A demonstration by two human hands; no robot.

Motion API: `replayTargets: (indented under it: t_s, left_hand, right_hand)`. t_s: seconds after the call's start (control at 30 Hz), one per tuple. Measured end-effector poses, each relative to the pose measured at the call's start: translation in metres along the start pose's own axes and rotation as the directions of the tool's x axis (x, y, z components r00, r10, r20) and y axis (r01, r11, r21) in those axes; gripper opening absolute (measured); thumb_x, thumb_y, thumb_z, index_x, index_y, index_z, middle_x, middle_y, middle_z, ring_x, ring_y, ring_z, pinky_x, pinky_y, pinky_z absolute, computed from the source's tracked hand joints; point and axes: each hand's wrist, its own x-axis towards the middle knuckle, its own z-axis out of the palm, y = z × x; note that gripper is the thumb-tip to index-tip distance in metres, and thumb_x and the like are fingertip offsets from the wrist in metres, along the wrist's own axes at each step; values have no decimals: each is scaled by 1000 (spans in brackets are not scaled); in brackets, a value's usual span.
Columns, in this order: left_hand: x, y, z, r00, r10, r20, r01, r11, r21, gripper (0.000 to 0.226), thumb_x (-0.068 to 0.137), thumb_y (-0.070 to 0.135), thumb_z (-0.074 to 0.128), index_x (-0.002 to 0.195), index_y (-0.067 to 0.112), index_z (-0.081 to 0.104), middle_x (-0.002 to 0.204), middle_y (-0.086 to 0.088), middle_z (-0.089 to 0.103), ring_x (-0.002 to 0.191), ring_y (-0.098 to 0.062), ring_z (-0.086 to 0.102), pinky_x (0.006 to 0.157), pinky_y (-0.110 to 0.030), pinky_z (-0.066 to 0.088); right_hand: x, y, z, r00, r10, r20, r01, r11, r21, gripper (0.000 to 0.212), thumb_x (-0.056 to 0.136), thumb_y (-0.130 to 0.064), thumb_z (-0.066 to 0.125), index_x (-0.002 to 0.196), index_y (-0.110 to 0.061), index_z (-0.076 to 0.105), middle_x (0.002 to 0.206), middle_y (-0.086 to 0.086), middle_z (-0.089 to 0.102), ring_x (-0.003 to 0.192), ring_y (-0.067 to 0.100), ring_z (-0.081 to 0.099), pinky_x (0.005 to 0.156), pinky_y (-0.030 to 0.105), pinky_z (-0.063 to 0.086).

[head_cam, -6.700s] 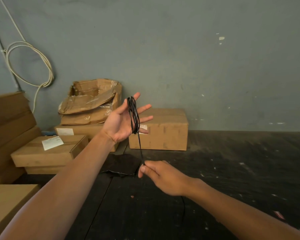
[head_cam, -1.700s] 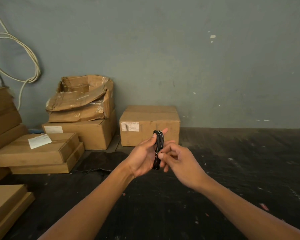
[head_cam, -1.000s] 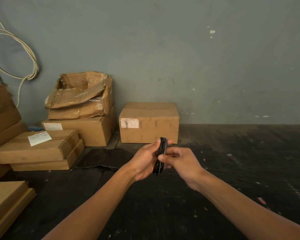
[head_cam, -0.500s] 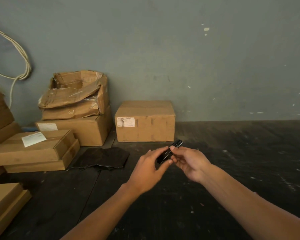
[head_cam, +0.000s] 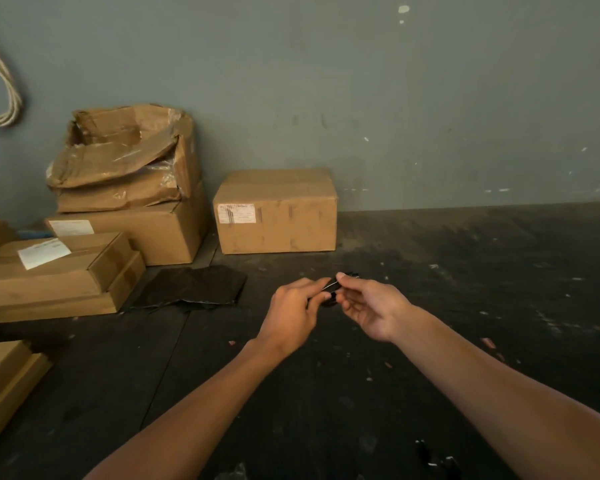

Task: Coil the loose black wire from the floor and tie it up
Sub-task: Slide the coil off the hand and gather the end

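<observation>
The black wire (head_cam: 332,289) is a small tight coil held between both hands over the dark floor (head_cam: 430,306), at the middle of the head view. My left hand (head_cam: 293,315) pinches its left side with thumb and fingers. My right hand (head_cam: 371,308) pinches its right end with thumb and forefinger, the other fingers loosely curled. Most of the coil is hidden by the fingers; only a short dark stretch with a shiny edge shows.
A sealed cardboard box (head_cam: 276,211) stands against the grey wall ahead. Stacked boxes (head_cam: 125,202) and flat cartons (head_cam: 56,275) fill the left side. A black sheet (head_cam: 191,287) lies on the floor left of my hands. A pale cable (head_cam: 4,95) hangs at far left.
Earlier my left hand held the loops upright while the right fed wire in. The coil has since been squeezed flat and tipped sideways, and both hands have sunk lower and a little right.
</observation>
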Motion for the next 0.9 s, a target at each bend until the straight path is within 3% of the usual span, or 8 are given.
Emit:
replayTargets:
  t_s: [0.13,0.23,0.3,0.43,0.53,0.67,0.77,0.9]
  left_hand:
    - [-4,-3,10,997,-56,45,56,998,7,29,97,9,57,124,12,68,100,-9,70,90,-18,64,85,-37,52]
    - [-4,-7,16,989,-145,27,145,989,-7,28,96,11,59,122,8,69,103,-12,73,94,-24,66,88,-34,50]
    - [-7,-11,18,978,-211,4,211,977,-25,29,95,12,61,122,4,68,105,-14,73,97,-25,67,88,-27,47]
    - [-16,-18,28,957,-291,18,291,952,-99,29,95,12,62,121,3,67,95,-11,74,86,-14,65,76,-1,39]
    - [-25,-21,39,948,-315,40,317,937,-148,28,95,11,62,120,2,68,88,-9,73,72,-1,60,71,5,35]
    - [-36,-27,53,932,-353,86,363,914,-182,28,95,12,62,121,3,68,80,5,68,65,13,59,72,5,36]
    - [-46,-29,62,919,-369,136,390,899,-198,30,95,13,61,124,8,66,79,13,67,68,15,60,72,3,40]
    - [-56,-27,67,902,-376,213,419,879,-225,31,97,12,58,127,13,65,82,14,66,70,11,60,71,-2,44]
  right_hand:
    - [3,9,-18,999,33,35,-29,992,-120,17,84,-18,75,92,-3,72,67,6,71,60,15,65,57,25,53]
    - [6,20,-47,999,-20,48,37,923,-383,22,89,-26,70,94,-5,74,72,5,69,62,14,62,58,25,48]
    - [7,34,-78,996,-84,22,80,785,-614,14,91,-22,67,92,-9,71,78,6,67,64,13,60,58,24,47]
    - [6,77,-142,993,-113,-30,13,364,-931,8,90,-17,66,98,-17,69,94,0,69,81,10,62,72,23,47]
    - [-1,110,-177,996,-60,-66,-57,154,-987,23,92,-18,64,115,-18,61,108,2,66,98,15,63,83,26,50]
    - [-13,139,-193,996,-34,-86,-87,-37,-995,36,93,-31,61,127,-23,52,120,2,60,106,16,59,93,35,50]
    - [-15,155,-194,994,-64,-93,-99,-102,-990,34,93,-35,60,125,-26,53,121,2,57,108,17,56,93,37,51]
    - [-9,163,-191,993,-83,-84,-94,-126,-988,25,96,-26,56,120,-25,57,123,4,54,107,18,56,91,37,53]
